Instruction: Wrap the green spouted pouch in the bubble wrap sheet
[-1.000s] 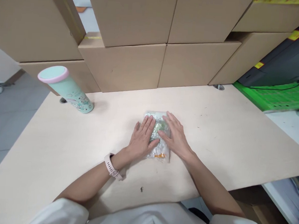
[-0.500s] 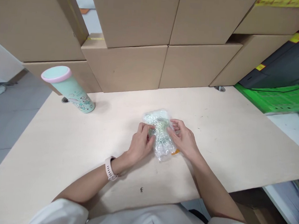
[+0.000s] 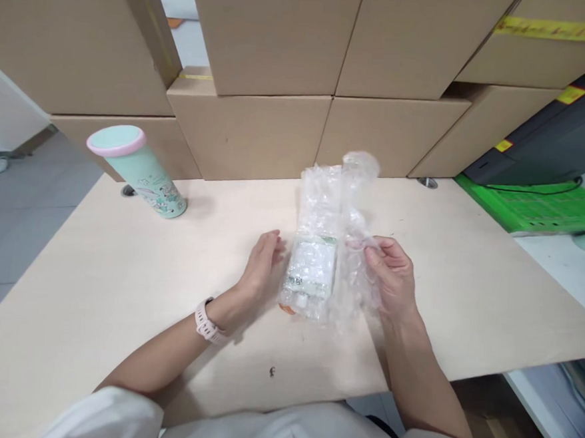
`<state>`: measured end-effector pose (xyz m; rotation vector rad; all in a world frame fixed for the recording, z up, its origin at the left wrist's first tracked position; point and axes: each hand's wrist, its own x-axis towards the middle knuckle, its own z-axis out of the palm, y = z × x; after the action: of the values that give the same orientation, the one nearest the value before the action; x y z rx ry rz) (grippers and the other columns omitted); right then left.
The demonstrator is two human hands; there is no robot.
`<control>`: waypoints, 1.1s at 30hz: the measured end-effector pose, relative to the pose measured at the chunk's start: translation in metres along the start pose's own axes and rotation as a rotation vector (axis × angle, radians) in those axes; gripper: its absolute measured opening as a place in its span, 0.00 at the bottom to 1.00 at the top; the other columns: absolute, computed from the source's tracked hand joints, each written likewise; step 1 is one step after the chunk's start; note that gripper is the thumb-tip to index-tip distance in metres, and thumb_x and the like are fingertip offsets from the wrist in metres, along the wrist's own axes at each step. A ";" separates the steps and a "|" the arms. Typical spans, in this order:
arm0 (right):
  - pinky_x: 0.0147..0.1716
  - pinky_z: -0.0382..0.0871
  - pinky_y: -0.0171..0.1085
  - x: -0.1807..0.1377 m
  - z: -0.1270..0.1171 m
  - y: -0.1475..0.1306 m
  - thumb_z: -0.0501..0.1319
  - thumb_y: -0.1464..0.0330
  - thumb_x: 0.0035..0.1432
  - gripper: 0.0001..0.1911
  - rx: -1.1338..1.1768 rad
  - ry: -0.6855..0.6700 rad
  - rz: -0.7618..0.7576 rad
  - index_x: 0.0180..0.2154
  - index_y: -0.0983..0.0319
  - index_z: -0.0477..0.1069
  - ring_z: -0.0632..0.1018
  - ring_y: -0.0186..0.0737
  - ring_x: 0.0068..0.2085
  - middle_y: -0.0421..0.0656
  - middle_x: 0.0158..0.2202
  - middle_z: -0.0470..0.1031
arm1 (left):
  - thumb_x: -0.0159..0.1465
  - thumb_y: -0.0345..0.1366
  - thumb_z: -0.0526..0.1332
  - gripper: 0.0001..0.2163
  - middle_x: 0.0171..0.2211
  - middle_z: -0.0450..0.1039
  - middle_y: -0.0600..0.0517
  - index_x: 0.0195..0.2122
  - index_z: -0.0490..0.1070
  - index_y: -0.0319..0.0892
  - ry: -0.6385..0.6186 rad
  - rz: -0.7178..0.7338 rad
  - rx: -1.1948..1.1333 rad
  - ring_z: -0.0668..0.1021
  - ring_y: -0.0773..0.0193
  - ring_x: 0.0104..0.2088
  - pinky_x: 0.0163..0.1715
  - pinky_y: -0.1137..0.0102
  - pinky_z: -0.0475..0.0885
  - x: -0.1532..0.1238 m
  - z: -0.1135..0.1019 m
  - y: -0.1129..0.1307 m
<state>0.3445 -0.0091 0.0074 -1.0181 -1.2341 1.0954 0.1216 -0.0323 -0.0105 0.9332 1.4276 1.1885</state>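
A flat packet [image 3: 312, 264] with a whitish-green face lies on the table, partly covered by clear bubble wrap [image 3: 354, 270]. The bubble wrap is spread out upward and to the right of it. My right hand [image 3: 393, 279] pinches the wrap's right edge between thumb and fingers, holding it lifted. Just left of the packet is my left hand [image 3: 260, 263], its fingers apart and holding nothing; I cannot tell if the fingertips touch the wrap. A bit of orange shows at the packet's lower left corner. What the packet contains is hidden.
A mint tumbler with a pink rim [image 3: 159, 186] stands at the left of the pale wooden table [image 3: 168, 270]. Stacked cardboard boxes [image 3: 258, 136] line the back edge. On the right are a green crate [image 3: 533, 209] and a dark grey machine [image 3: 542, 150].
The bubble wrap, earlier folded around the packet, is now opened out and drawn to the right by my right hand. My left hand has come off the packet and moved slightly left.
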 end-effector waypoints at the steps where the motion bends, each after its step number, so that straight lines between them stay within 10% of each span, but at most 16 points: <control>1: 0.47 0.74 0.51 0.003 -0.003 0.001 0.66 0.58 0.55 0.11 0.015 0.057 -0.015 0.38 0.56 0.71 0.81 0.51 0.49 0.43 0.36 0.82 | 0.69 0.49 0.52 0.19 0.58 0.66 0.43 0.57 0.65 0.45 0.046 0.052 0.072 0.74 0.56 0.54 0.52 0.60 0.71 0.001 -0.003 0.001; 6: 0.54 0.66 0.58 0.015 -0.024 -0.005 0.63 0.62 0.59 0.14 -0.320 0.520 -0.280 0.46 0.58 0.71 0.77 0.53 0.53 0.48 0.49 0.77 | 0.67 0.37 0.56 0.14 0.57 0.68 0.47 0.54 0.67 0.46 -0.095 0.444 0.480 0.70 0.56 0.58 0.57 0.57 0.67 -0.005 -0.008 0.005; 10: 0.57 0.57 0.64 0.014 -0.034 -0.013 0.59 0.64 0.62 0.16 -0.868 0.715 -0.485 0.51 0.58 0.71 0.69 0.60 0.59 0.52 0.56 0.72 | 0.65 0.33 0.55 0.13 0.52 0.69 0.45 0.51 0.69 0.44 -0.297 0.435 0.643 0.75 0.57 0.47 0.47 0.59 0.73 -0.011 -0.001 -0.002; 17: 0.48 0.60 0.60 0.004 0.002 0.010 0.50 0.57 0.69 0.25 -1.273 -0.143 -0.254 0.28 0.61 0.76 0.75 0.55 0.41 0.51 0.31 0.78 | 0.64 0.34 0.56 0.18 0.51 0.69 0.44 0.56 0.66 0.42 -0.296 0.344 0.595 0.76 0.60 0.40 0.44 0.60 0.74 -0.014 0.006 -0.013; 25: 0.59 0.65 0.52 0.000 0.002 -0.019 0.49 0.52 0.69 0.21 -0.397 -0.471 -0.190 0.48 0.52 0.76 0.74 0.48 0.58 0.43 0.56 0.76 | 0.65 0.45 0.58 0.15 0.51 0.74 0.46 0.48 0.71 0.43 -0.106 0.183 0.187 0.75 0.57 0.51 0.53 0.61 0.69 0.013 -0.016 0.006; 33: 0.60 0.65 0.52 -0.011 0.025 0.006 0.53 0.57 0.69 0.19 -0.547 -0.626 -0.189 0.57 0.51 0.70 0.68 0.47 0.64 0.44 0.63 0.68 | 0.60 0.36 0.61 0.15 0.54 0.71 0.45 0.49 0.70 0.43 0.221 0.347 0.204 0.73 0.56 0.53 0.51 0.60 0.70 0.043 -0.052 0.029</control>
<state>0.3193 -0.0192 0.0013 -0.9493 -2.1758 0.9758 0.0612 0.0051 0.0081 1.2605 1.6295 1.4548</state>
